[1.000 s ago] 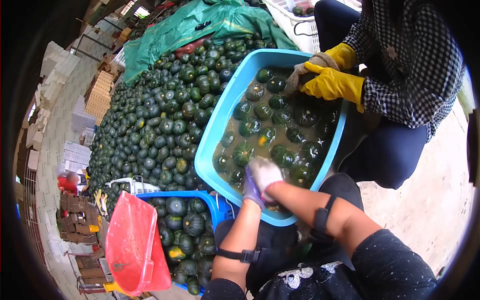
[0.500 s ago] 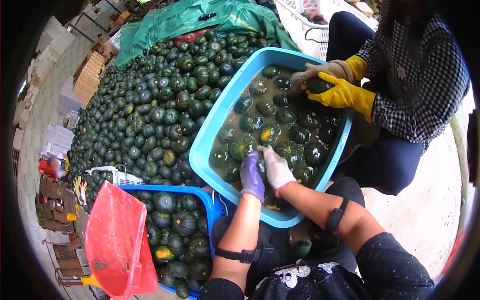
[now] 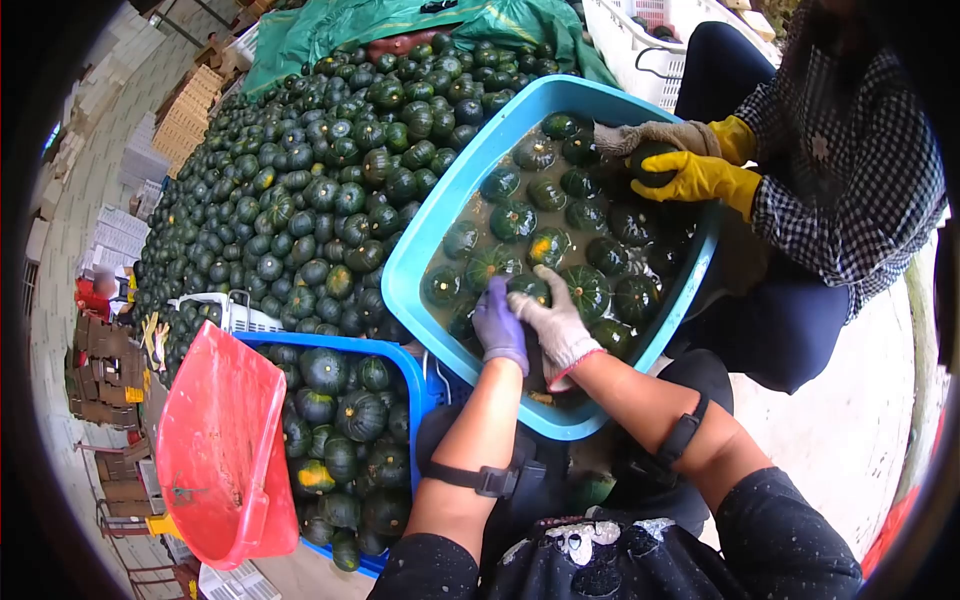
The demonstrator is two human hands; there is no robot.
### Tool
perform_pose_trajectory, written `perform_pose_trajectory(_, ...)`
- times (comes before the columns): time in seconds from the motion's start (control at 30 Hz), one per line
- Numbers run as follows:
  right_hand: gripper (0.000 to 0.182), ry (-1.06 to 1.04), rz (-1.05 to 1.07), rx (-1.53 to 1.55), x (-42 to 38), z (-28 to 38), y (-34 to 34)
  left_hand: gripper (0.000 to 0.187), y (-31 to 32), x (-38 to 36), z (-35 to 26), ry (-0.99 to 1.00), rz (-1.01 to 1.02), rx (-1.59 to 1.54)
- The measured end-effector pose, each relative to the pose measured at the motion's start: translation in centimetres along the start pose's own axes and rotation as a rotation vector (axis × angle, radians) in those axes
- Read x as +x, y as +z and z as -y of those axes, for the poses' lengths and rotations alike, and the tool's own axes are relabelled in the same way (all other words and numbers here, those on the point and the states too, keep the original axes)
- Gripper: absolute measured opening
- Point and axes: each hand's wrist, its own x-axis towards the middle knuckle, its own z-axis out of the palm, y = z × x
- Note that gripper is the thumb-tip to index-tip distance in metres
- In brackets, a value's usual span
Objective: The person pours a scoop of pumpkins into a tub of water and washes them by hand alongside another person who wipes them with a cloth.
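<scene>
Small dark green pumpkins float in murky water inside a light blue tub. At the tub's near side, one pumpkin sits between my two hands. My right hand, in a whitish glove with a pink cuff edge, curls its thumb and fingers around it. Against its left side is my left hand in a purple glove, fingers bent; its palm side is hidden. A pumpkin with an orange patch floats just beyond, and a striped pumpkin lies near my left fingertips.
Across the tub, a person in yellow gloves holds another pumpkin and a brownish cloth. A large pumpkin heap spreads left, under a green tarp. A blue crate of pumpkins and a red scoop stand at lower left.
My right hand has opened wider and closed around a pumpkin, which now shows between my hands. My left hand has shifted slightly. The other person's pumpkin has turned.
</scene>
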Motion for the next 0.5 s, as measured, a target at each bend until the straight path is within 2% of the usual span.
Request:
perform_pose_trajectory(0.03,0.062,-0.029,-0.142,0.167,0.3,0.8,0.2,0.041,-0.9,0.8,2.5,0.16,0.021,0.212)
perform_pose_trajectory(0.1,0.043,-0.039,-0.289,0.066,2.3,2.2,-1.5,0.043,1.3,-2.7,1.3,0.221,-0.057,0.401)
perform_pose_trajectory(0.13,0.037,-0.009,-0.326,-0.083,1.6,4.3,-1.7,0.048,1.7,-2.9,1.4,0.126,-0.031,0.27)
perform_pose_trajectory(0.17,0.037,-0.017,-0.385,-0.004,2.3,3.9,-1.8,0.052,2.0,-3.1,1.2,0.064,-0.048,0.215)
perform_pose_trajectory(0.23,0.036,0.082,-0.343,0.319,3.9,0.7,-2.2,0.058,2.3,-3.4,-0.2,-0.056,-0.083,0.113)
perform_pose_trajectory(0.27,0.036,0.026,-0.338,0.185,2.7,0.9,-1.4,0.061,0.4,-1.4,0.3,0.014,0.062,0.254)
perform_pose_trajectory(0.3,0.037,-0.032,-0.328,0.045,1.6,1.1,-0.7,0.061,-0.4,0.2,1.5,0.015,0.037,0.202)
perform_pose_trajectory(0.33,0.038,-0.015,-0.281,-0.265,2.2,-0.1,-1.1,0.058,-0.7,1.1,2.4,0.072,-0.008,0.293)
perform_pose_trajectory(0.37,0.042,-0.193,-0.332,-0.463,-0.1,1.8,0.1,0.057,-0.7,1.5,2.6,0.131,-0.048,0.386)
perform_pose_trajectory(0.43,0.046,-0.136,-0.16,-0.704,-0.8,2.3,0.3,0.051,-1.3,1.4,2.7,0.077,-0.007,0.779)
perform_pose_trajectory(0.47,0.044,-0.025,-0.046,-0.487,0.2,2.7,-0.6,0.045,0.4,-1.0,0.2,0.168,-0.03,0.952)
perform_pose_trajectory(0.5,0.04,-0.302,0.174,-1.022,4.4,0.4,-2.7,0.042,0.6,-1.6,0.0,0.355,0.065,1.121)
